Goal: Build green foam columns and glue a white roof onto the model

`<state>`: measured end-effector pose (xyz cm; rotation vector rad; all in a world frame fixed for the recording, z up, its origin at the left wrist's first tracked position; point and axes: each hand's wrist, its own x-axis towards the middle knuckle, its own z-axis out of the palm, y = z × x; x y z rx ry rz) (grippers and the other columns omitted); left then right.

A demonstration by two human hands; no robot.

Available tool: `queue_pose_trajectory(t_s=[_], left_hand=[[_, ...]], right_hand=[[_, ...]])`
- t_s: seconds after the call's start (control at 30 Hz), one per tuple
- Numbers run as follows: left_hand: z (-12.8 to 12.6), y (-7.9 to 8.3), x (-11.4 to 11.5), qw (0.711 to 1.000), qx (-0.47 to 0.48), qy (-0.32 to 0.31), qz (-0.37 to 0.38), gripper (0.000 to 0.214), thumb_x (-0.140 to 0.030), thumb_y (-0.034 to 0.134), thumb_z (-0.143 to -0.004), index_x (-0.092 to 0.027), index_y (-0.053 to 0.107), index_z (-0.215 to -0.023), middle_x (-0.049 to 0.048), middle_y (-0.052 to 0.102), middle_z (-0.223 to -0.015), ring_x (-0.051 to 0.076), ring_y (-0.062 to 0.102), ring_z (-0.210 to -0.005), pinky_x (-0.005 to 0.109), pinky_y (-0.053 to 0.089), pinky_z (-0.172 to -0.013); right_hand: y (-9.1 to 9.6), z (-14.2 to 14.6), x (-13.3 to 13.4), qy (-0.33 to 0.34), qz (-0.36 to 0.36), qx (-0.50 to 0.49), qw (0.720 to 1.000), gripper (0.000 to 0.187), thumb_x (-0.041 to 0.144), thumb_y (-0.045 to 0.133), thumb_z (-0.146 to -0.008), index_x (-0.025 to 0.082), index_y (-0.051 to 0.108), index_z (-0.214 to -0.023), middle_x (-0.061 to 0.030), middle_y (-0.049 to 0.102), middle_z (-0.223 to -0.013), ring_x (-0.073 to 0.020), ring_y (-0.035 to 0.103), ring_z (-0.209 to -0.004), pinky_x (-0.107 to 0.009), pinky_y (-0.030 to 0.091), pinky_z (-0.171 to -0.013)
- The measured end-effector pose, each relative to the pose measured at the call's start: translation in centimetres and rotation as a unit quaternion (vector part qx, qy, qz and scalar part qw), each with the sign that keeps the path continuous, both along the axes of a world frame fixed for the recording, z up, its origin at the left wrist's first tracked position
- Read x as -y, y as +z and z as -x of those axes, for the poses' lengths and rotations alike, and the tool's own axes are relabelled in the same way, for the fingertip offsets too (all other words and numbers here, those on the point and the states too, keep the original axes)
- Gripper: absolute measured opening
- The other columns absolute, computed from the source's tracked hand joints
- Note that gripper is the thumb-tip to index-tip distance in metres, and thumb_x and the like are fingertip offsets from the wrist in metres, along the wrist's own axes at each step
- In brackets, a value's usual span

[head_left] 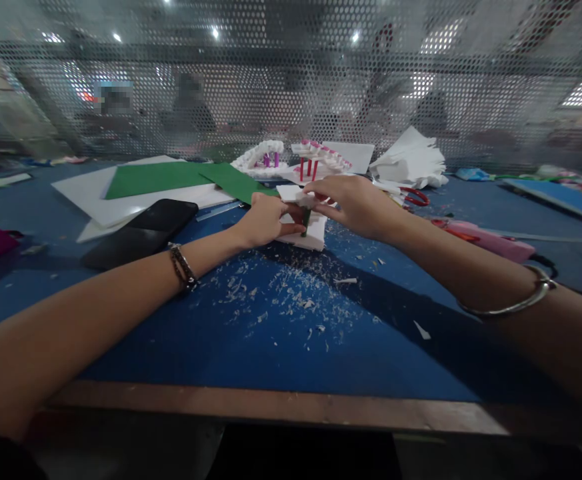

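Observation:
Both of my hands meet at a small white foam block (pixel 313 235) on the blue table. My left hand (pixel 267 220) presses its fingers against the block's left side, beside a small dark green piece (pixel 305 220) standing on it. My right hand (pixel 351 203) pinches a small white foam piece (pixel 305 199) just above the block, fingers closed. White foam shavings (pixel 291 293) are scattered on the blue mat in front of the block.
A black phone (pixel 143 232) lies left of my hands. Green sheets (pixel 171 177) lie on white boards behind it. Small foam models with pink posts (pixel 315 160) stand at the back, red scissors (pixel 415 196) and a pink object (pixel 485 241) to the right. A perforated screen rises behind.

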<state>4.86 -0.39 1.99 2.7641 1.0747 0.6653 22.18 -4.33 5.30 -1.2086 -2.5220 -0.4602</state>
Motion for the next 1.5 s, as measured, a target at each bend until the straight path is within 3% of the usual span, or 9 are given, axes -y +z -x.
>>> queue_pose_trajectory(t_s=[0.23,0.37,0.5,0.67,0.83,1.07,1.2,1.33,1.5], left_hand=[[0.1,0.0,0.0,0.999,0.018,-0.003,0.050,0.024,-0.035,0.054,-0.075,-0.019,0.069,-0.085,0.0019,0.063,-0.070,0.013,0.051,-0.062,0.026,0.026,-0.060],[0.0,-0.1,-0.1,0.998,0.033,0.020,0.050,0.031,-0.041,0.050,-0.077,-0.018,0.070,-0.080,-0.0017,0.046,-0.047,0.011,0.042,-0.050,0.027,0.024,-0.056],[0.0,-0.1,-0.1,0.999,0.035,0.018,0.037,0.030,-0.042,0.051,-0.076,-0.019,0.070,-0.079,-0.0037,0.036,-0.042,0.011,0.040,-0.049,0.027,0.024,-0.054],[-0.1,-0.4,0.1,0.998,0.051,0.029,0.025,0.029,-0.041,0.053,-0.076,-0.019,0.071,-0.080,-0.0012,0.050,-0.048,0.012,0.045,-0.052,0.027,0.025,-0.055],[-0.2,-0.6,0.4,0.998,0.062,0.023,0.019,0.025,-0.037,0.054,-0.077,-0.018,0.070,-0.079,0.0036,0.067,-0.072,0.013,0.052,-0.063,0.027,0.029,-0.062],[-0.3,-0.3,0.7,0.998,0.048,0.033,0.033,0.025,-0.036,0.053,-0.078,-0.018,0.070,-0.082,0.0035,0.068,-0.073,0.015,0.055,-0.067,0.027,0.028,-0.062],[-0.1,0.1,0.6,0.998,0.036,0.032,0.032,0.024,-0.034,0.052,-0.078,-0.019,0.070,-0.084,0.0042,0.069,-0.075,0.017,0.057,-0.073,0.028,0.028,-0.064],[0.6,0.3,0.2,0.998,0.027,0.031,0.041,0.024,-0.033,0.051,-0.077,-0.019,0.069,-0.086,0.0051,0.068,-0.089,0.018,0.056,-0.082,0.028,0.030,-0.068],[1.3,0.3,-0.1,0.998,0.018,0.043,0.050,0.027,-0.035,0.052,-0.076,-0.019,0.069,-0.088,0.0059,0.068,-0.082,0.016,0.055,-0.072,0.027,0.029,-0.061]], right_hand=[[0.0,0.0,0.0,-0.006,-0.004,0.004,1.000,0.027,0.026,0.044,-0.084,0.014,0.058,-0.104,-0.0084,0.065,-0.097,-0.0198,0.058,-0.089,-0.029,0.041,-0.072],[0.1,-0.1,-0.1,-0.004,0.006,0.005,1.000,0.026,0.024,0.045,-0.083,0.015,0.058,-0.104,-0.0070,0.065,-0.097,-0.0195,0.058,-0.090,-0.029,0.042,-0.073],[0.2,-0.2,-0.1,0.018,0.014,-0.005,1.000,0.026,0.023,0.044,-0.083,0.015,0.059,-0.103,-0.0064,0.064,-0.098,-0.0185,0.057,-0.093,-0.030,0.041,-0.078],[0.2,0.0,0.0,0.001,0.024,-0.016,1.000,0.028,0.023,0.045,-0.083,0.014,0.058,-0.105,-0.0079,0.064,-0.098,-0.0186,0.057,-0.092,-0.030,0.041,-0.077],[0.2,0.0,0.1,-0.003,0.031,-0.024,0.999,0.028,0.025,0.045,-0.083,0.016,0.059,-0.105,-0.0060,0.065,-0.098,-0.0185,0.058,-0.092,-0.031,0.041,-0.077],[0.7,-0.3,0.0,0.033,0.038,-0.039,0.998,0.030,0.021,0.042,-0.082,0.013,0.061,-0.103,-0.0066,0.065,-0.101,-0.0167,0.057,-0.091,-0.028,0.040,-0.079],[1.4,-0.9,-0.2,-0.004,0.032,-0.115,0.993,0.033,0.016,0.033,-0.084,0.013,0.060,-0.102,-0.0062,0.066,-0.088,-0.0149,0.058,-0.079,-0.027,0.041,-0.071],[1.5,-1.4,-0.4,-0.018,0.017,-0.156,0.988,0.033,0.017,0.030,-0.084,0.012,0.060,-0.096,-0.0052,0.063,-0.077,-0.0139,0.056,-0.071,-0.027,0.040,-0.067],[1.4,-1.1,-0.3,-0.013,0.019,-0.131,0.991,0.032,0.013,0.032,-0.080,0.014,0.060,-0.094,-0.0052,0.063,-0.080,-0.0143,0.055,-0.072,-0.027,0.039,-0.067]])
